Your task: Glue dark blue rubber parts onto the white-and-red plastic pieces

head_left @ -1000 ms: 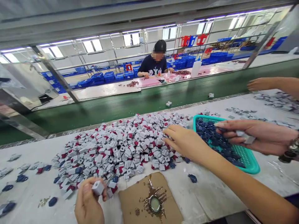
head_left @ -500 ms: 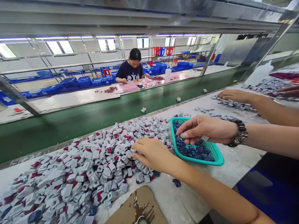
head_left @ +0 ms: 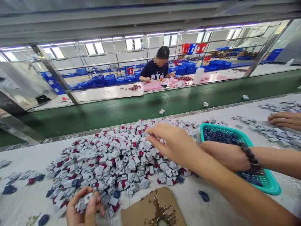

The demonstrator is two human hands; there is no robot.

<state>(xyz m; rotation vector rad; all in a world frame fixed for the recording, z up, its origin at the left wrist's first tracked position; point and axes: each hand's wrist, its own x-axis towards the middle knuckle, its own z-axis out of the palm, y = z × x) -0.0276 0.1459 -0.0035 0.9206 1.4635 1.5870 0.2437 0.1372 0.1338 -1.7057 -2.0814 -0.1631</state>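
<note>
Low at the left, my left hand (head_left: pixel 82 207) is closed around small light grey blocks (head_left: pixel 84 202); thumb and index finger press on them. My right hand (head_left: pixel 175 142) hovers at the right part of a large heap of grey blocks (head_left: pixel 101 169), mixed with dark red pieces. Its thumb and fingers are slightly apart, with nothing visible between them. Behind my right forearm, a co-worker's hand with a beaded bracelet (head_left: pixel 225 153) is over a teal basket (head_left: pixel 270 186) of dark blue pieces. My forearm partly covers that hand, and its fingers are hidden.
A wet brown cardboard sheet (head_left: pixel 138 208) lies in front of the heap. Loose dark blue pieces (head_left: pixel 203 196) dot the table. Another hand (head_left: pixel 285 120) works at grey blocks on the right. A green conveyor belt (head_left: pixel 131 108) runs behind; a person (head_left: pixel 156 67) sits across it.
The view has swung left and down. My left hand has come into sight holding grey blocks. My right hand has lifted slightly from the heap. The co-worker's braceleted hand is now partly behind my forearm.
</note>
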